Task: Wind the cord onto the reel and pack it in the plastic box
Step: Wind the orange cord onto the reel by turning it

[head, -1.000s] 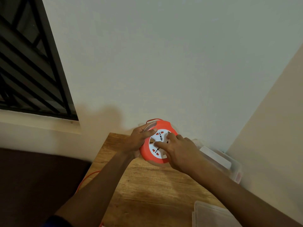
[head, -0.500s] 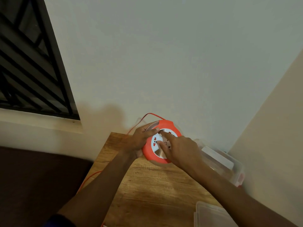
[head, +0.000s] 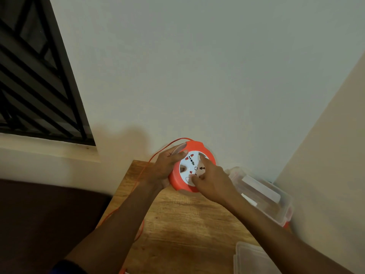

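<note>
On the table [head: 183, 230], hand-held reel [head: 178, 182]

Left hand [head: 167, 167] grips reel [head: 192, 167] (orange rim); right hand [head: 212, 181] fingers on face.

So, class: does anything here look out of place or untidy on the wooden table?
Yes: the thin orange cord is not fully wound. It leaves the top of the round orange-and-white reel, which both hands hold, and trails off the wooden table's left edge.
</note>
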### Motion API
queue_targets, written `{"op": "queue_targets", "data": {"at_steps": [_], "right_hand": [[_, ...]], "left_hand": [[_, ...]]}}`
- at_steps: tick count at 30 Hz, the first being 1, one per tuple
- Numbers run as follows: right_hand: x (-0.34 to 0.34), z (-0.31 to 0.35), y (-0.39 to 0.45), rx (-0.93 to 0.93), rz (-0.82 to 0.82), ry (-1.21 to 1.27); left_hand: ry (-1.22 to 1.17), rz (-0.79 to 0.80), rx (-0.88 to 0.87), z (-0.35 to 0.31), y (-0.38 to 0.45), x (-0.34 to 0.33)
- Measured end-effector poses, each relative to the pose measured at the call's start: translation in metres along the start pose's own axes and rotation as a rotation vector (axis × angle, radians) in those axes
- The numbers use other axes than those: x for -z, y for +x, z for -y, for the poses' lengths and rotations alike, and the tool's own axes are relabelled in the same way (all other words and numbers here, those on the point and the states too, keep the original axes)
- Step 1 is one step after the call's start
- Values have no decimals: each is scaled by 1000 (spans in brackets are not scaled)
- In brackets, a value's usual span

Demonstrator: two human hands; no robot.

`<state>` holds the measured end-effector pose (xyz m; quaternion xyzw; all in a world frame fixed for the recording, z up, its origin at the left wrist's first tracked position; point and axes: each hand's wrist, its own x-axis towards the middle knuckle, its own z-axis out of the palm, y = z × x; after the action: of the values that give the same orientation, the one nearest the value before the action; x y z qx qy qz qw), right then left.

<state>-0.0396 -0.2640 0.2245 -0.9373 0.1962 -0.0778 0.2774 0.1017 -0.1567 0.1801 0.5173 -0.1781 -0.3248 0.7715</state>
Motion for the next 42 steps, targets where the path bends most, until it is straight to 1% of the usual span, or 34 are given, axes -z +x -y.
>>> {"op": "queue_targets", "data": {"at_steps": [2, 4, 6, 8, 12, 16, 21, 28, 36, 39, 42], "right_hand": [[-3, -3, -5, 93, -26, -232], [0, -8, -7, 261, -98, -481], [4, -13, -6, 443, -75, -611], [7, -15, -5, 532, -10, -672], [13, -14, -6, 559, 46, -735], [19, -8, -10, 561, 30, -766], [24, -4, -13, 509, 1, -775], [29, -5, -25, 557, 67, -800], [28, -17, -26, 496, 131, -826], [24, -19, -26, 512, 130, -870], [13, -18, -29, 525, 128, -896]], "left_hand": [[14, 21, 38, -1, -1, 2], [34, 36, 56, -1, -1, 4], [37, 60, 65, -1, -2, 5], [46, 83, 67, -2, -2, 4], [88, 101, 59, -2, -2, 5], [65, 120, 71, -3, -1, 6], [58, 150, 75, -4, -2, 5], [22, 142, 75, -3, -12, 3], [11, 114, 63, -4, -15, 7], [48, 123, 54, -6, -15, 6], [34, 111, 57, -4, -19, 2]]}}
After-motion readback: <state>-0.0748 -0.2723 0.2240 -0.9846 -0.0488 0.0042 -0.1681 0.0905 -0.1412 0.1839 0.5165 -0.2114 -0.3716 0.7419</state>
